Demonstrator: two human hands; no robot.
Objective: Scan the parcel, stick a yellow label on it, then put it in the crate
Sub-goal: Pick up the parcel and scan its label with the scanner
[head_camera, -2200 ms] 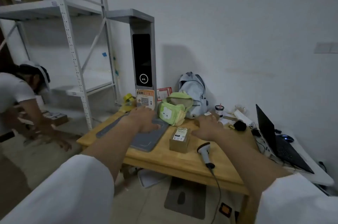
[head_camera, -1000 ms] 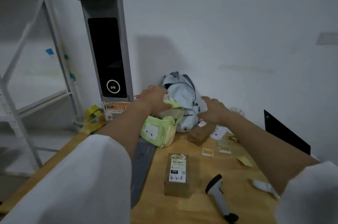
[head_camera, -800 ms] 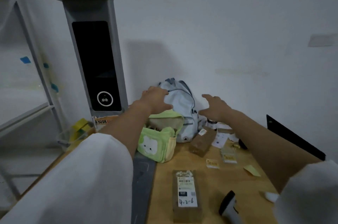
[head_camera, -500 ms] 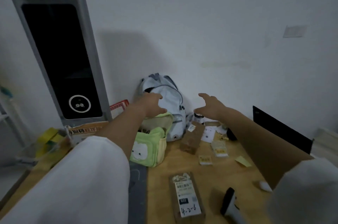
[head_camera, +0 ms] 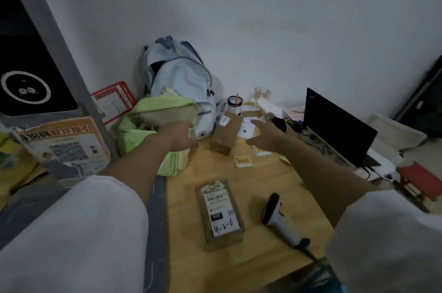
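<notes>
A brown parcel (head_camera: 220,215) with a white label marked "4-2-6" lies flat near the front of the wooden table (head_camera: 248,266). A second small brown parcel (head_camera: 224,133) stands tilted further back, between my two hands. My left hand (head_camera: 180,136) hovers open just left of it, over the green bag. My right hand (head_camera: 265,136) hovers open just right of it, empty. A handheld scanner (head_camera: 281,219) lies right of the near parcel. Yellow labels (head_camera: 243,161) lie on the table behind the near parcel. No crate is in view.
A green fabric bag (head_camera: 155,125) and a pale blue backpack (head_camera: 177,77) stand at the back by the wall. A tall grey kiosk (head_camera: 35,53) rises at left with a grey mat (head_camera: 156,221) below. An open laptop (head_camera: 334,125) sits at right.
The view has tilted down and closer to the table. Both hands have dropped from the backpack's height to either side of the tilted small parcel. Nothing has been picked up.
</notes>
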